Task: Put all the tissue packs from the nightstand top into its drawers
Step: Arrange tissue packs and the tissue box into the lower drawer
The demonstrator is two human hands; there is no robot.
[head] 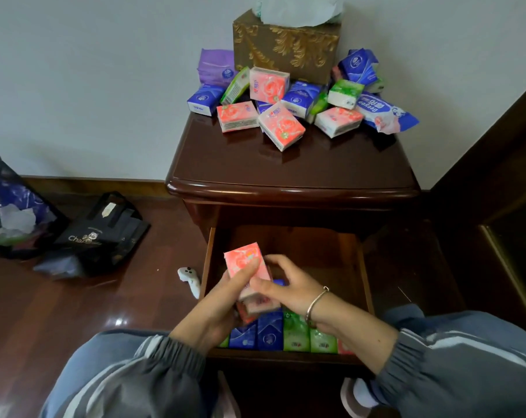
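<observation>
**Hands.** My left hand (pixel 222 303) grips a pink rose-printed tissue pack (pixel 243 260), thumb laid across its face. My right hand (pixel 289 286), with a silver bracelet (pixel 316 303) on the wrist, meets it from the other side, curled fingers and thumb pinching the same pack's right edge. The hands are together, both clamped on this pack, over the open wooden drawer (pixel 362 285).

**Drawer.** Just beneath the held pack lies a small pile of further pink packs (pixel 261 304). Along the drawer's near wall stand upright blue packs (pixel 269 333) and green packs (pixel 296 331), side by side and touching.

**Worktop.** The glossy dark-brown nightstand top (pixel 286 167) carries a loose heap of packs at its rear: pink ones (pixel 281 125) in front, blue and green ones behind, a purple pack (pixel 215 66) at the left, and a long blue-and-white pack (pixel 385 111) at the right. A gold-patterned tissue box (pixel 286 46) stands against the wall behind the heap.

**Floor.** Left of the nightstand lie a black bag (pixel 102 233) and a dark mesh bin (pixel 8 206); a small white object (pixel 191 280) rests just beside the drawer.
</observation>
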